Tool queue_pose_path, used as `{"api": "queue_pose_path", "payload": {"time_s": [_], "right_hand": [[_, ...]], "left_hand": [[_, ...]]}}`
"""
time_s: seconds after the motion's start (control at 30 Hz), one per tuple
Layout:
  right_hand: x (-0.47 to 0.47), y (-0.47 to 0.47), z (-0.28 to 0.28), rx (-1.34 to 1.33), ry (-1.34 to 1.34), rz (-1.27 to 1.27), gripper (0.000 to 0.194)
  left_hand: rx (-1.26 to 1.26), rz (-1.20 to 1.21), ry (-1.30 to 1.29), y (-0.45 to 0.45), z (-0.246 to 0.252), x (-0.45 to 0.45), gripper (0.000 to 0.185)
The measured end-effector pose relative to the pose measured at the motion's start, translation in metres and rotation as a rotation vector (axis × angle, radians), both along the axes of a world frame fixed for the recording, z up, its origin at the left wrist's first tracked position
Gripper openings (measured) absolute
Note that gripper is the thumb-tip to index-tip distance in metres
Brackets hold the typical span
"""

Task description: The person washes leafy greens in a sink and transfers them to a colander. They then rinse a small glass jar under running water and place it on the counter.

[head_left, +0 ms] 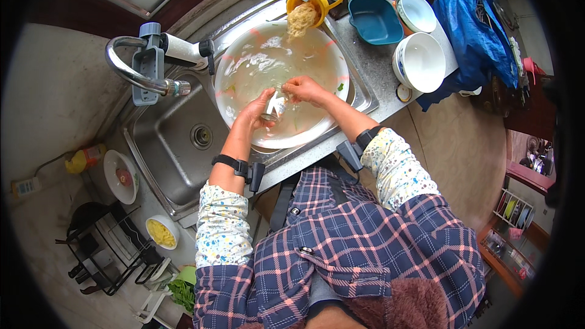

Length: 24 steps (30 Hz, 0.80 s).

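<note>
A large white basin (340, 114) of cloudy water sits over the right bowl of a steel sink. Above the water, my left hand (257, 110) grips a small clear glass (275, 106) with a printed pattern, tilted. At the glass's upper end is my right hand (302, 89), its fingers bent close together; whether they pinch the rim or something else cannot be told. Bits of green leaf (340, 87) float in the basin. A tan mesh scrubber (301, 19) hangs out of a yellow container (323, 5) at the basin's far edge.
The curved chrome faucet (123, 71) stands over the left sink bowl (176, 123). Right of the basin are a teal tub (375, 20), white bowls (419, 61) and a blue plastic bag (475, 41). At left lie a bowl of yellow food (162, 232), another white bowl (112, 169) and a black rack (112, 256).
</note>
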State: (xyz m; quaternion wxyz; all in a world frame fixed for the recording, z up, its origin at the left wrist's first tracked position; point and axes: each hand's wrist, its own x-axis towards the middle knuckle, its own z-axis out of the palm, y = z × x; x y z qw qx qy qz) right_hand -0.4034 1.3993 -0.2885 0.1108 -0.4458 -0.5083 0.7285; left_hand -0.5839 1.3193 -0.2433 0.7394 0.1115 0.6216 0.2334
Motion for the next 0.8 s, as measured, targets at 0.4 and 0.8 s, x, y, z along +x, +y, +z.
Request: {"api": "queue_pose_path", "payload": {"time_s": [0.4,0.8], "right_hand": [[0.057,-0.023,0.088,0.913,-0.664,0.429,0.041],[0.177,-0.033,0.110,1.139,-0.809,0.009,0.032]], "left_hand": [[0.080,-0.030,0.629,0.013,-0.036,0.041,0.080],[0.293,-0.114,0.576,0.014,-0.044,0.038,0.065]]}}
